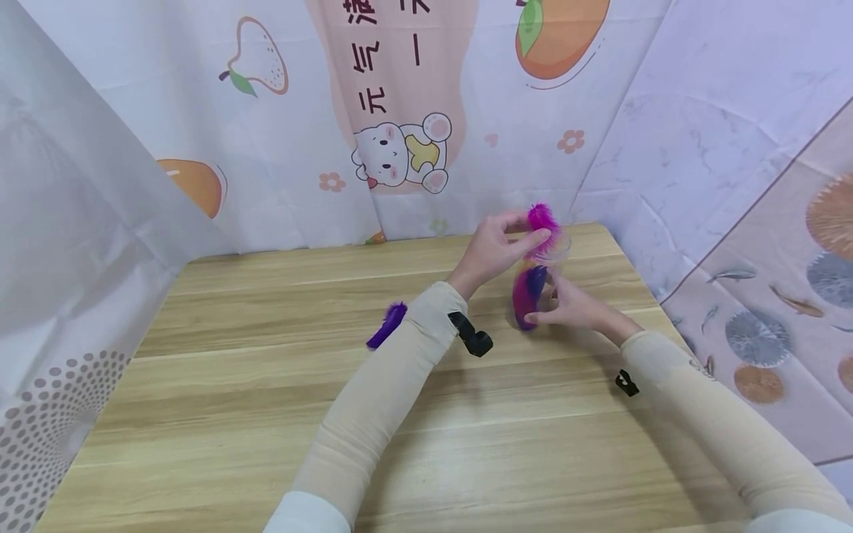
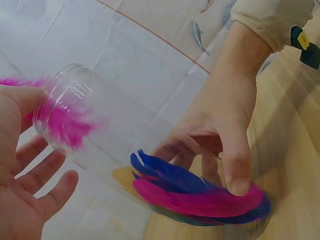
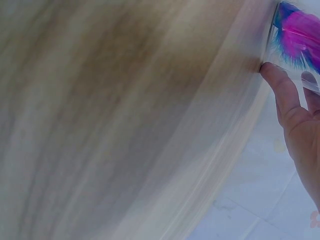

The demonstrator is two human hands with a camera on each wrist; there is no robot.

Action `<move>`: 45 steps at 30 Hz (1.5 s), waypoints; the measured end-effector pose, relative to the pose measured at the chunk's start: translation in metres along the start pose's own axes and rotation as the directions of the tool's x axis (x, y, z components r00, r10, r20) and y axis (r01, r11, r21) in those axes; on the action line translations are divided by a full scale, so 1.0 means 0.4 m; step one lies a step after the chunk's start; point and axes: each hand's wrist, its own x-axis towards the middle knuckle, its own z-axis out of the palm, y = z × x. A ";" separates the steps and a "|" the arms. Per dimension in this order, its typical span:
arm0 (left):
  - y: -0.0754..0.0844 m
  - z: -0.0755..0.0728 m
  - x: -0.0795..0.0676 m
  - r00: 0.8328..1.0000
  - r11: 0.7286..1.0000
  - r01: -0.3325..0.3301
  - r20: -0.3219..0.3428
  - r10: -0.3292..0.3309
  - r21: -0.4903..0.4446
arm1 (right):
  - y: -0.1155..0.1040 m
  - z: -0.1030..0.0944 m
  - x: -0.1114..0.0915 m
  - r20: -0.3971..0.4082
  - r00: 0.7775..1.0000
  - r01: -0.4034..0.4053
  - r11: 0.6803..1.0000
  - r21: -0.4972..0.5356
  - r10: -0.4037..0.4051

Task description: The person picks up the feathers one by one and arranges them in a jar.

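In the head view my left hand (image 1: 492, 248) pinches a bright pink feather (image 1: 543, 215) between thumb and fingers. The feather's lower end reaches through the mouth of a clear jar (image 2: 107, 107), as the left wrist view shows. My right hand (image 1: 578, 303) grips the jar low on its side, thumb on the near face. Inside, blue, pink, green and yellow feathers (image 2: 200, 200) lie bunched toward the base. The right wrist view catches the right hand's fingers (image 3: 284, 89) against the jar at its edge.
On the wooden table (image 1: 266, 414), a purple feather (image 1: 388, 326) lies beside the left forearm. A printed curtain (image 1: 280, 148) hangs along the table's back edge, and another patterned cloth (image 1: 753, 281) is at the right. Black straps hang from both sleeves.
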 end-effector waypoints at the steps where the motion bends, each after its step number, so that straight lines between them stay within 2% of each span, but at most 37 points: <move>1: 0.000 -0.001 -0.001 1.000 1.000 0.005 -0.002 -0.005 0.000 | 0.001 0.000 0.000 0.001 1.000 -0.001 1.000 0.004 0.001; 7: -0.006 -0.006 -0.005 1.000 1.000 0.019 0.002 -0.019 0.010 | 0.001 0.003 -0.001 -0.003 1.000 -0.004 1.000 0.014 0.004; 14: -0.006 -0.011 -0.003 0.999 0.995 -0.004 -0.036 0.007 0.095 | -0.002 0.003 -0.002 -0.005 1.000 -0.001 1.000 0.012 0.001; 21: -0.005 -0.023 -0.011 1.000 0.998 0.021 -0.017 -0.020 0.064 | -0.007 0.002 -0.004 -0.006 1.000 -0.009 1.000 0.018 0.009; 30: -0.016 -0.095 -0.042 0.996 0.995 0.086 -0.004 -0.086 0.050 | -0.003 0.004 0.000 -0.005 1.000 -0.007 1.000 0.005 0.007; 33: -0.019 -0.131 -0.058 0.994 0.990 0.107 0.017 -0.109 0.092 | -0.002 0.003 0.000 -0.010 1.000 -0.012 1.000 -0.003 0.012; 37: -0.025 -0.194 -0.091 0.977 0.960 0.177 0.081 -0.198 0.219 | -0.002 0.003 -0.003 -0.014 0.999 -0.030 0.999 -0.025 0.030; 41: -0.032 -0.261 -0.130 0.940 0.903 0.254 0.129 -0.314 0.347 | -0.003 0.004 -0.005 -0.017 0.999 -0.037 0.999 -0.040 0.036; 45: -0.030 -0.319 -0.170 0.906 0.841 0.286 0.158 -0.393 0.459 | -0.002 0.004 -0.005 -0.021 0.999 -0.024 0.999 -0.034 0.024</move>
